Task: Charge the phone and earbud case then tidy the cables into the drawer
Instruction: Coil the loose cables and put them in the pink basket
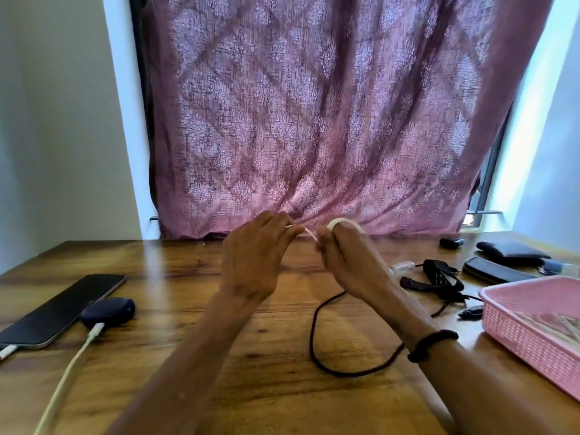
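Observation:
Both hands are raised above the middle of the wooden table (194, 277). My left hand (254, 262) and my right hand (348, 262) pinch a thin white cable (309, 233) stretched between them; a loop of it wraps over my right fingers. At the left lies a dark phone (59, 309) with a white plug in its near end. Beside it sits a dark blue earbud case (110, 310) with a white charging cable (72, 365) plugged in, trailing toward the front edge. A black cable (317, 346) loops on the table under my right forearm.
A pink plastic basket (530, 334) holding pale cables stands at the right. Behind it lie black straps and cables (439, 277), a small clear bottle (403, 266), a dark wallet (511, 249), a black flat device (496, 271) and a small black box (452, 242). A mauve curtain (314, 120) hangs behind.

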`<control>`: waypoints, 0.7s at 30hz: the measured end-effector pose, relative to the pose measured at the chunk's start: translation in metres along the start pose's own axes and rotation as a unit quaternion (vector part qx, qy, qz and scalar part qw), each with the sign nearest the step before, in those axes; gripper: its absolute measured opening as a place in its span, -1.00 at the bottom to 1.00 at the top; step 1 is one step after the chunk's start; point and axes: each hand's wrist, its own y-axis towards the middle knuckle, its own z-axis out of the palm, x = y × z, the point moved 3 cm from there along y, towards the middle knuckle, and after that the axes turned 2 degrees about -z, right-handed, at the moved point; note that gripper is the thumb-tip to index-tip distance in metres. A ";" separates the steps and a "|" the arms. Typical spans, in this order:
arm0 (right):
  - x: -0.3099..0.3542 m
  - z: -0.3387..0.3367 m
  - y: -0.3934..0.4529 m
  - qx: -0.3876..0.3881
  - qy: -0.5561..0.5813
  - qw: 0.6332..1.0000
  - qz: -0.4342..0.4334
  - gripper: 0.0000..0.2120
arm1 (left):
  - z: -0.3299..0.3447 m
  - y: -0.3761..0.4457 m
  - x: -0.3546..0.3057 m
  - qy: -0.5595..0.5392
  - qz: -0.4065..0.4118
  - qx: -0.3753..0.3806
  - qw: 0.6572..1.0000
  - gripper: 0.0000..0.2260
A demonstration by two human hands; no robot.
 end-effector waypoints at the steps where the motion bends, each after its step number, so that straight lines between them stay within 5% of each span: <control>1: 0.008 0.007 -0.003 0.064 0.056 0.995 0.049 -0.51 | 0.000 0.000 0.003 0.005 -0.007 -0.001 1.000 -0.71; 3: 0.023 0.020 -0.010 0.184 0.233 0.932 0.207 -0.38 | 0.003 -0.002 0.007 0.013 -0.022 -0.004 1.000 -0.72; 5: 0.031 0.025 -0.014 0.245 0.440 0.812 0.295 -0.43 | 0.003 -0.002 0.009 0.000 -0.048 -0.007 0.999 -0.72; 9: 0.036 0.009 -0.006 0.218 0.761 0.565 0.230 -0.65 | 0.012 -0.006 0.006 -0.055 -0.105 0.023 0.993 -0.67; 11: 0.038 -0.001 -0.001 0.155 0.810 0.533 0.188 -0.70 | 0.023 -0.013 -0.003 -0.081 -0.068 0.064 0.992 -0.73; 14: 0.032 -0.010 0.008 0.051 0.796 0.582 0.156 -0.70 | 0.036 -0.023 -0.031 -0.070 0.011 0.171 0.983 -0.72; 16: 0.019 -0.012 0.013 -0.011 0.745 0.649 0.150 -0.70 | 0.033 -0.018 -0.048 -0.044 0.062 0.188 0.979 -0.76; 21: -0.003 -0.021 0.011 -0.059 0.328 0.938 0.090 -0.67 | 0.010 -0.002 -0.049 -0.080 0.102 0.146 0.981 -0.84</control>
